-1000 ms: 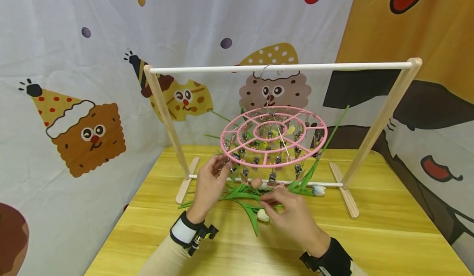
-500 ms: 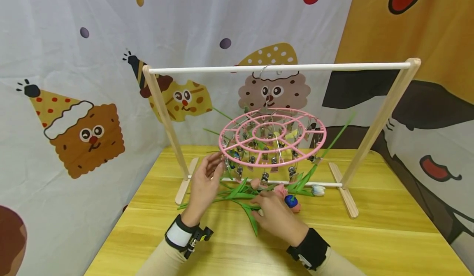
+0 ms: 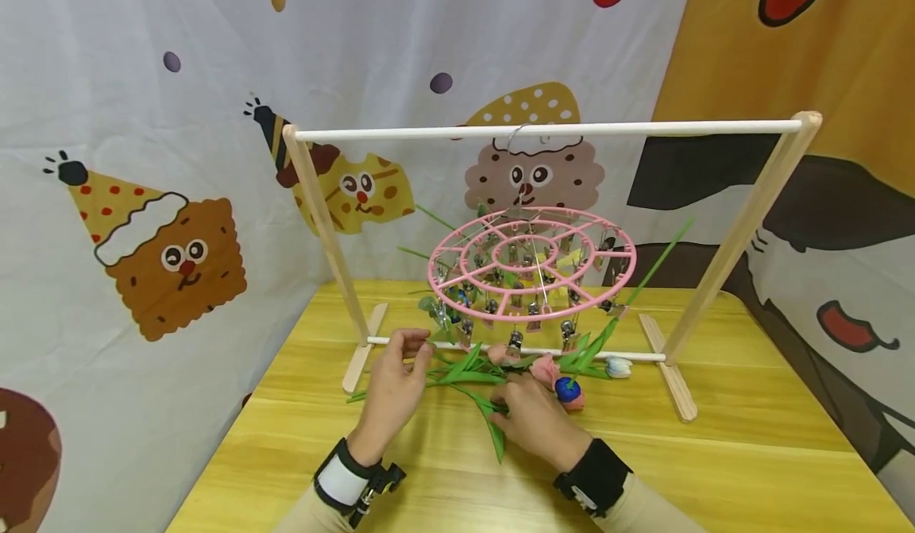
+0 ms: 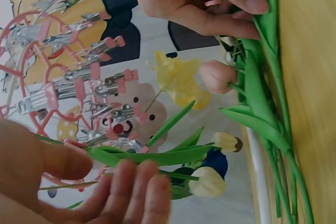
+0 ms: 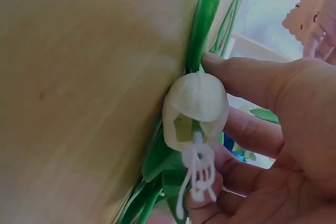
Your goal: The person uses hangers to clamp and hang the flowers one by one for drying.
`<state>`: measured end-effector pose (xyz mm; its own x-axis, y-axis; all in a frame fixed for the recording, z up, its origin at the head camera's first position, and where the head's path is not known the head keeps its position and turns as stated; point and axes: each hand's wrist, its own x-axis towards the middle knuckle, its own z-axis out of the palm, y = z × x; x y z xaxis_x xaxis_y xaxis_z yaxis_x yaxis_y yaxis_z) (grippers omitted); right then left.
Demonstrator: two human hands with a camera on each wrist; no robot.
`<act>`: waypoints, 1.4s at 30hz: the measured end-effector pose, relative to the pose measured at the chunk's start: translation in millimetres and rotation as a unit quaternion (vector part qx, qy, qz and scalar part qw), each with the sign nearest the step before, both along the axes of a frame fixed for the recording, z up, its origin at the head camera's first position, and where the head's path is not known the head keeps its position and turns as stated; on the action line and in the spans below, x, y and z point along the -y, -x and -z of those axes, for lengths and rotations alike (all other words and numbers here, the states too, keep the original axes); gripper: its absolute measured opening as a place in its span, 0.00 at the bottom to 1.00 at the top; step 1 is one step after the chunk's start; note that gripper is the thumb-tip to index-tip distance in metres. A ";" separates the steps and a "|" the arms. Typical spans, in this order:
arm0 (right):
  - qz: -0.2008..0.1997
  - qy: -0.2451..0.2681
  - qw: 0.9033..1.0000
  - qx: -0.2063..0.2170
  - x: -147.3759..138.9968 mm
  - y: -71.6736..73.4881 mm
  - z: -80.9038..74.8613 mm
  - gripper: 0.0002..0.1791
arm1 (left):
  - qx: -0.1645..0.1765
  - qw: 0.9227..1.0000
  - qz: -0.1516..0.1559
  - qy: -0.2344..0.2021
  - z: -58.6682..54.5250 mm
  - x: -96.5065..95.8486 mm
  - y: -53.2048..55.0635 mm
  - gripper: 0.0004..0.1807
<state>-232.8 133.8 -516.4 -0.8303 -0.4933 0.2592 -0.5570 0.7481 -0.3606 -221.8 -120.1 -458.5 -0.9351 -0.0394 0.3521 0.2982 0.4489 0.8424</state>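
Observation:
My right hand (image 3: 539,418) is down at the pile of artificial tulips on the table, its thumb and fingers curled about the stem just below a white tulip (image 5: 197,103). That flower is mostly hidden by the hand in the head view. My left hand (image 3: 395,386) holds nothing, fingers loosely bent, just below the left side of a pink round clip hanger (image 3: 532,310). Several metal clips with pink tips hang from its rings. White tulips (image 4: 207,182) and a yellow flower (image 4: 176,77) hang among the clips in the left wrist view.
A wooden stand with a white top bar (image 3: 400,133) carries the hanger. Pink tulips (image 3: 546,370), a blue flower (image 3: 568,390) and a pale blue tulip (image 3: 618,368) lie near its lower bar. A printed cloth (image 3: 129,160) hangs behind the table.
My left hand has dropped from the hanger's left edge toward the table. My right hand has moved left and down onto the white tulip, uncovering the blue flower.

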 end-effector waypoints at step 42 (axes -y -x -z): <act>0.039 0.021 0.999 0.029 -88.2 -25.3 -43.6 0.26 | -0.021 0.949 0.096 0.300 49.7 4.3 10.9 0.17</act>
<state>-207.5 222.1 -472.8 -0.8803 -0.4153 0.2296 -0.4745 0.7721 -0.4227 -232.7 -124.4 -508.3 -0.8896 0.3500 0.2934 0.4505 0.7781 0.4378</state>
